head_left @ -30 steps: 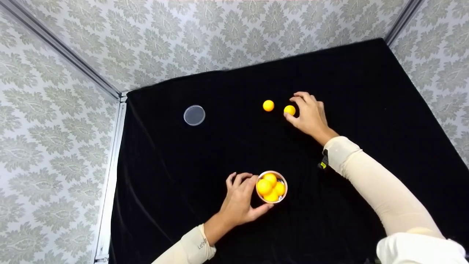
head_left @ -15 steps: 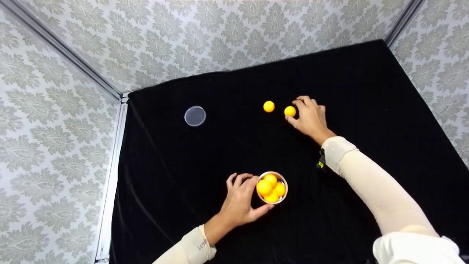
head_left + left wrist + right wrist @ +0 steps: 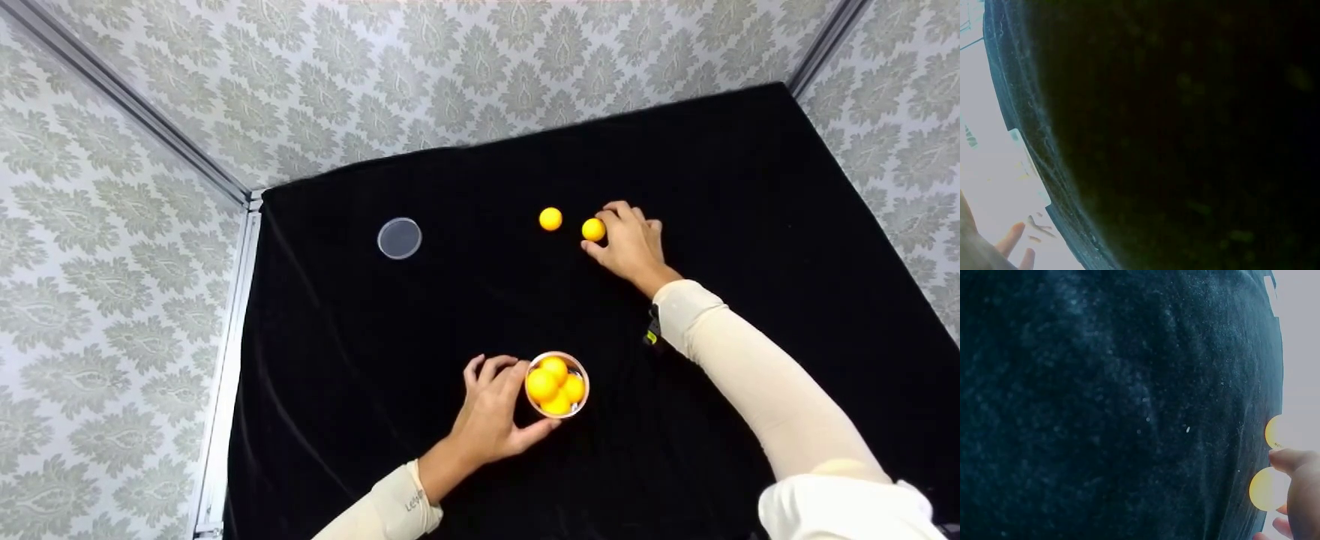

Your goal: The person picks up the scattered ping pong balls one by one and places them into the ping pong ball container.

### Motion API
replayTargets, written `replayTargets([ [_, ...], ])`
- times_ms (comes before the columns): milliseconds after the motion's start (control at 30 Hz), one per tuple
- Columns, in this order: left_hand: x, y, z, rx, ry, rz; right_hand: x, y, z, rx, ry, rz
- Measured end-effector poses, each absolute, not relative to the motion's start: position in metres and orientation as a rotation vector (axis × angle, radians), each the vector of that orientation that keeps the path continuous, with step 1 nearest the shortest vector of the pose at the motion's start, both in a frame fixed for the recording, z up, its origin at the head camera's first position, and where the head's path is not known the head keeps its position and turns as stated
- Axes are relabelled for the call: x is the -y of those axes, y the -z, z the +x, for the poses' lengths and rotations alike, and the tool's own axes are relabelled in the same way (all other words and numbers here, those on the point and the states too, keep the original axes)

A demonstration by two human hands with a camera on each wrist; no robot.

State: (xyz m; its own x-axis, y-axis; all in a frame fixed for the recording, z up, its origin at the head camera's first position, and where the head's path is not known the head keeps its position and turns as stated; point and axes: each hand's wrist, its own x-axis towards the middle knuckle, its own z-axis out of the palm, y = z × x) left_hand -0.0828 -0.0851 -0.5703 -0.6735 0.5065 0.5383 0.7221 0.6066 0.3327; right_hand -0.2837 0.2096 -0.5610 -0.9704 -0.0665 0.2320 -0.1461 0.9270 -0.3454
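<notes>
My left hand (image 3: 487,412) grips the side of a round cup (image 3: 587,401) with a pale rim, thumb at the near side and fingers at the far side. Several orange ping-pong balls (image 3: 541,384) are heaped inside it. Farther back to the right, my right hand (image 3: 631,240) pinches another ping-pong ball (image 3: 592,229) between thumb and fingers, low over the black cloth. A second loose ping-pong ball (image 3: 550,219) lies just left of it. In the right wrist view, the thumb (image 3: 1286,458) is beside the nearer ball (image 3: 1268,489). Overexposure washes out the left wrist view around the fingers (image 3: 1012,239).
A clear round lid (image 3: 400,238) lies at the back left of the black cloth (image 3: 450,300). Patterned wall panels (image 3: 480,75) stand behind and to the left, joined by a metal frame post (image 3: 229,360).
My right hand's fingers have come down and drawn in around the ball. The left hand and the cup have stayed where they were.
</notes>
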Motion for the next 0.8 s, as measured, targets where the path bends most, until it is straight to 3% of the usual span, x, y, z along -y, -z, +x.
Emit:
replayTargets([
  [433,0.085,0.570,-0.082,2.442,0.753,-0.981,-0.206,0.548,-0.269,2.813,-0.544,0.259],
  [800,0.085,0.571,-0.082,2.446,0.755,-0.978,-0.195,0.527,-0.231,2.661,-0.562,0.490],
])
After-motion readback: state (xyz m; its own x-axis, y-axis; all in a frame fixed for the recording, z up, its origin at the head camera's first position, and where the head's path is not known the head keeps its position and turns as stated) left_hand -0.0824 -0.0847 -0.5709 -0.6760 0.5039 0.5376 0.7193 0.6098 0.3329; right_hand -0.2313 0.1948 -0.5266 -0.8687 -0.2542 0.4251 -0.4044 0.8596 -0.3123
